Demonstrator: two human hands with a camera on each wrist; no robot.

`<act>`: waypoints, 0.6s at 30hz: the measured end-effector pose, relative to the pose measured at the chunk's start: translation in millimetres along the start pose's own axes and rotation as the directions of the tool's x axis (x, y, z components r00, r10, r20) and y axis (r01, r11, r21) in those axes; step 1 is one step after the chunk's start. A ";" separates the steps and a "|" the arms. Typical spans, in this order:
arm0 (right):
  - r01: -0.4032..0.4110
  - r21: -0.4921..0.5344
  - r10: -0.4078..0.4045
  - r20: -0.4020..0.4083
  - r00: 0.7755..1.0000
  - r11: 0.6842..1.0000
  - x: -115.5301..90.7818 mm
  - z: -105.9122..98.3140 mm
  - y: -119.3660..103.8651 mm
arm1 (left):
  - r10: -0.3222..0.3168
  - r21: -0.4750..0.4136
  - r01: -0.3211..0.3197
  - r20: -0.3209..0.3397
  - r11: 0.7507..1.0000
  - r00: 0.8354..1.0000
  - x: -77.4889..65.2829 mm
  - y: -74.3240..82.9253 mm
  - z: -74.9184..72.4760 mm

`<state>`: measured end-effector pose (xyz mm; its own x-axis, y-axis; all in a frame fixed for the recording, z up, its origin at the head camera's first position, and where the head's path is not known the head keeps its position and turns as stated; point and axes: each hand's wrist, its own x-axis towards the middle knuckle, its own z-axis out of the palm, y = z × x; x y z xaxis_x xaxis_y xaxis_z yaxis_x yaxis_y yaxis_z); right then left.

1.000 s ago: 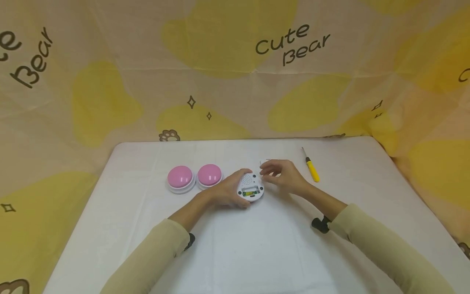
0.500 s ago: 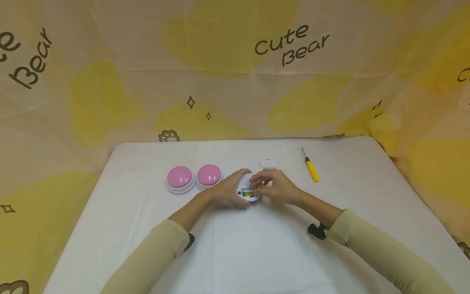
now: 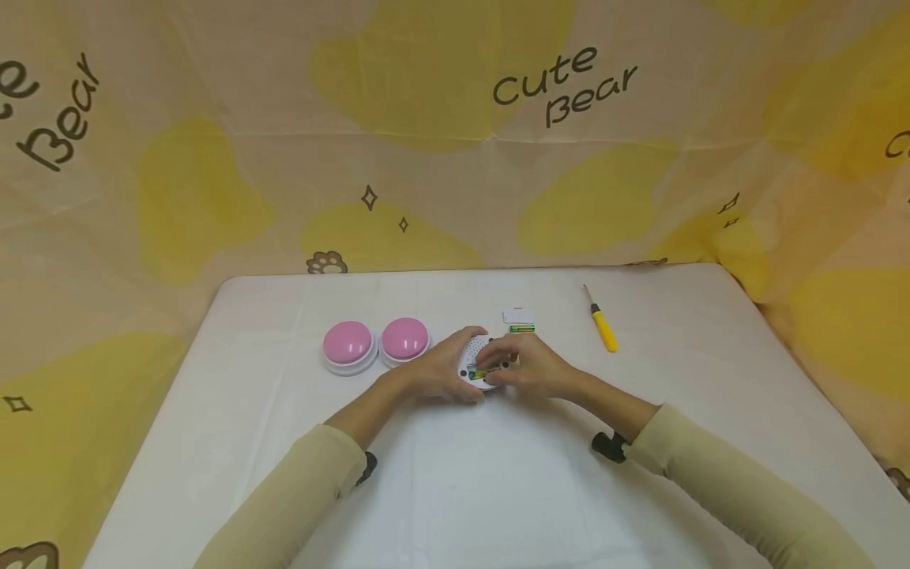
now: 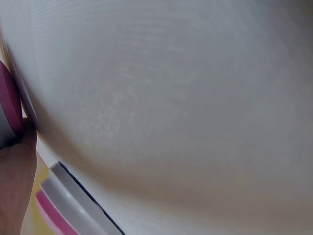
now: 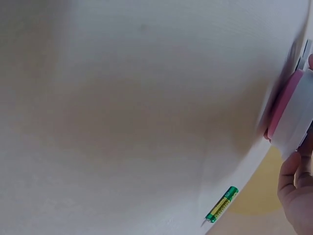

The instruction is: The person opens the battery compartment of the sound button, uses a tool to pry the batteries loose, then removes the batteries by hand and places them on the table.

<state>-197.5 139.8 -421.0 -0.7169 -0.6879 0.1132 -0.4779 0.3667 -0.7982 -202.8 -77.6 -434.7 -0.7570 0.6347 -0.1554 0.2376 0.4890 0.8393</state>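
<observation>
In the head view my left hand grips a round white-based push button from its left side. Its underside, with small holes and an open battery compartment, faces up, and the right wrist view shows the pink dome facing the table. A green-yellow battery lies in the compartment. My right hand reaches over from the right, its index finger and thumb pinching at this battery; the exact contact is partly hidden. A second green battery lies on the table just beyond my right hand.
Two pink-domed push buttons, the left button and the right button, stand left of my left hand. A small white cover lies behind the loose battery. Further right is a yellow-handled screwdriver. The white table ends at a patterned cloth.
My right hand has moved left and down from beside the white cover to the battery compartment, uncovering the cover and loose battery. My left hand holds the button in the same place.
</observation>
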 end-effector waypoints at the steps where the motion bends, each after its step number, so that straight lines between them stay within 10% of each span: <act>1: -0.002 -0.001 0.002 0.001 1.000 1.000 -0.1 0.2 -0.3 | 0.000 0.003 0.000 -0.001 1.000 1.000 0.0 0.0 -0.1; 18: -0.026 0.004 0.026 0.004 1.000 1.000 3.3 1.8 -1.6 | 0.016 0.016 -0.016 -0.003 1.000 1.000 -0.6 -0.5 0.7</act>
<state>-198.2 135.8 -420.4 -0.7274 -0.6802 0.0899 -0.4569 0.3824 -0.8031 -202.1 -77.8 -435.5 -0.7549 0.6406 -0.1406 0.2594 0.4886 0.8331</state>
